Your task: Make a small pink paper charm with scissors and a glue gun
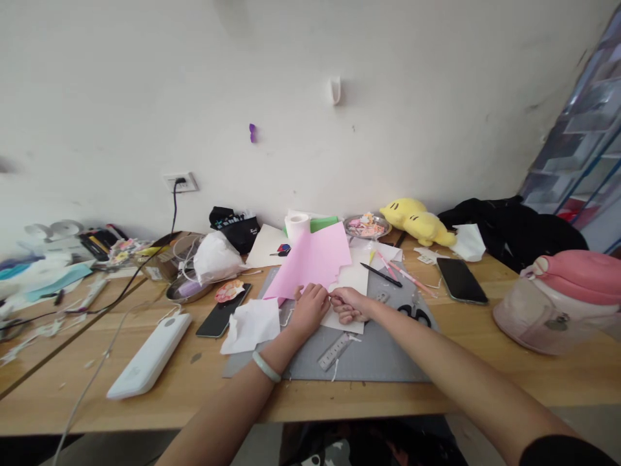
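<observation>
A large sheet of pink paper [315, 255] with a ragged lower right edge curls up over the grey cutting mat [388, 362]. At its near edge my left hand [312, 309] is closed, fingers bent over the paper. My right hand [350, 305] is curled in a pinch, its fingertips touching the left hand's; what they hold is hidden. Under the hands lies a white sheet [359, 278]. A metal ruler [334, 351] sits nearer me on the mat, with crumpled white paper [252, 325] to the left.
To the right are black-handled scissors [414, 315], a black pen [381, 274], a phone [462, 280] and a pink-lidded container [557, 301]. On the left lie a second phone [220, 317] and a white power strip [150, 356]. A yellow plush toy [417, 222] rests by the wall.
</observation>
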